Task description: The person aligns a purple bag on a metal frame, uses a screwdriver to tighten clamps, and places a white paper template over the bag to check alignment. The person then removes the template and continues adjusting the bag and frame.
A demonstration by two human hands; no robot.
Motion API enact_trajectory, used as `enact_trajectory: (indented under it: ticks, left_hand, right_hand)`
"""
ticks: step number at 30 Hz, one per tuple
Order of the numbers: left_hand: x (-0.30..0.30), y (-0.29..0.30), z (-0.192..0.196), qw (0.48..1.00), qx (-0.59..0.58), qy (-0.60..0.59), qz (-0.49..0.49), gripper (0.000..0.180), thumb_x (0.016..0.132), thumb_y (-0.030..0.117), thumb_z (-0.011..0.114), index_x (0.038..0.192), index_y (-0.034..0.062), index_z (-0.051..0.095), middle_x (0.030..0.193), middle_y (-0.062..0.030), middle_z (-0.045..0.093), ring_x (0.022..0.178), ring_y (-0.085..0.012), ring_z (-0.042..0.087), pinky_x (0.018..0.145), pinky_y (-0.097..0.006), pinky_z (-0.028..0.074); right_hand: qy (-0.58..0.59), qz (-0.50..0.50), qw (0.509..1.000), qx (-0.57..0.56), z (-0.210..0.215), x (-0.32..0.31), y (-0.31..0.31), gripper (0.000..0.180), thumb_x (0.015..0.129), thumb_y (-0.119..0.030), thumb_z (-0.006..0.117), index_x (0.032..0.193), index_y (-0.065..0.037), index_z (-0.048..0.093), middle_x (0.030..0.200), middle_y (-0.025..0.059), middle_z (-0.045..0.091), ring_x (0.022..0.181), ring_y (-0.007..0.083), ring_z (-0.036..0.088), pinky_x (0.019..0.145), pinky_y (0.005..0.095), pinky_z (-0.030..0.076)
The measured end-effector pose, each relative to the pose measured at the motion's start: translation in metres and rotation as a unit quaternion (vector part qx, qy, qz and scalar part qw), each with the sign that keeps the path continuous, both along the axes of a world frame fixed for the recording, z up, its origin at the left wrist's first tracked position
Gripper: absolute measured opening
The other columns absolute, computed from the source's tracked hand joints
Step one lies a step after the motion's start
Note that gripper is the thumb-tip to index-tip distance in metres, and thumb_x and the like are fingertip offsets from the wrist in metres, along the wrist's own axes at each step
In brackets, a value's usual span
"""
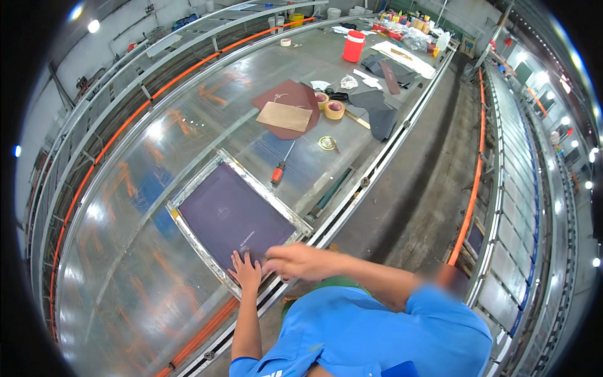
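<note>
Both hands [270,265] rest on the frame's [235,213] near edge, screwdriver [280,168] behind.

The person wears a bright blue short-sleeved shirt [377,333] of plain, smooth cloth, which fills the lower middle of the view. The sleeve on the left arm ends above the elbow in a neat hemmed cuff, and a small white marking shows on the cloth near the lower edge, too cut off to make out. The right sleeve is short as well, ending near the elbow. Both forearms are bare below the sleeves. The left hand [246,271] and the right hand [295,261] are bare too, with no gloves, and no rings or watch can be made out. A bit of green shows above the shirt's upper edge.
</note>
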State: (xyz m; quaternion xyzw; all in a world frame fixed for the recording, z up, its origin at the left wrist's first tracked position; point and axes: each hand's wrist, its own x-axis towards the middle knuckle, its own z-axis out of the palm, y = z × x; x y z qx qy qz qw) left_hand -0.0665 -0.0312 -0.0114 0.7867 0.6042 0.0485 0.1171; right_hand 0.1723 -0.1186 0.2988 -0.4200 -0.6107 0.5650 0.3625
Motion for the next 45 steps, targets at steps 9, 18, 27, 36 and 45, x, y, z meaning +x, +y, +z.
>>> enact_trajectory:
  ticks: [9,18,27,36,45]
  left_hand:
    - [0.125,0.110,0.049,0.981,0.117,-0.152,-0.023,0.045,0.089,0.040,0.071,0.127,0.0165,0.065,0.128,-0.0140,0.060,0.124,-0.0346,0.054,0.098,-0.050,0.044]
    - [0.257,0.209,0.032,0.998,0.017,0.003,-0.064,0.051,0.088,0.044,0.073,0.128,0.0159,0.060,0.123,-0.0074,0.062,0.120,-0.0293,0.055,0.095,-0.053,0.040]
    - [0.227,0.229,0.074,0.895,-0.108,-0.431,0.034,0.032,0.088,0.020,0.080,0.110,-0.0017,0.073,0.095,-0.0010,0.066,0.083,-0.0097,0.057,0.074,-0.026,0.047]
    - [0.184,0.178,0.155,0.739,-0.296,-0.603,-0.043,0.036,0.105,0.031,0.058,0.126,0.0012,0.056,0.098,-0.0163,0.068,0.068,-0.0198,0.066,0.059,-0.031,0.054]
    - [0.233,0.110,0.069,0.623,-0.408,-0.661,-0.098,0.052,0.108,0.031,0.054,0.154,0.0180,0.036,0.090,-0.0095,0.061,0.061,-0.0123,0.054,0.053,-0.027,0.047]
  right_hand:
    - [0.144,-0.289,0.941,-0.098,-0.008,0.190,-0.060,0.027,0.108,-0.029,0.051,0.102,-0.004,0.061,0.063,-0.0046,0.046,0.056,0.0037,0.041,0.052,0.0218,0.033]
    - [0.089,-0.490,0.856,-0.141,-0.056,0.270,-0.100,0.029,0.109,-0.029,0.049,0.097,-0.005,0.059,0.058,-0.0060,0.041,0.052,0.0024,0.035,0.050,0.0216,0.026]
    - [0.091,-0.551,0.818,-0.137,-0.076,0.271,-0.124,0.034,0.110,-0.029,0.046,0.107,0.001,0.061,0.057,-0.0043,0.042,0.052,0.0034,0.035,0.052,0.0225,0.028]
    - [0.040,-0.574,0.805,-0.143,-0.064,0.183,-0.132,0.035,0.111,-0.028,0.045,0.108,0.002,0.062,0.058,-0.0059,0.041,0.054,0.0030,0.036,0.080,0.0247,0.042]
    - [0.054,-0.565,0.801,-0.191,-0.038,0.017,-0.153,0.037,0.110,-0.031,0.047,0.111,0.003,0.060,0.057,-0.0053,0.043,0.052,0.0040,0.038,0.075,0.0240,0.048]
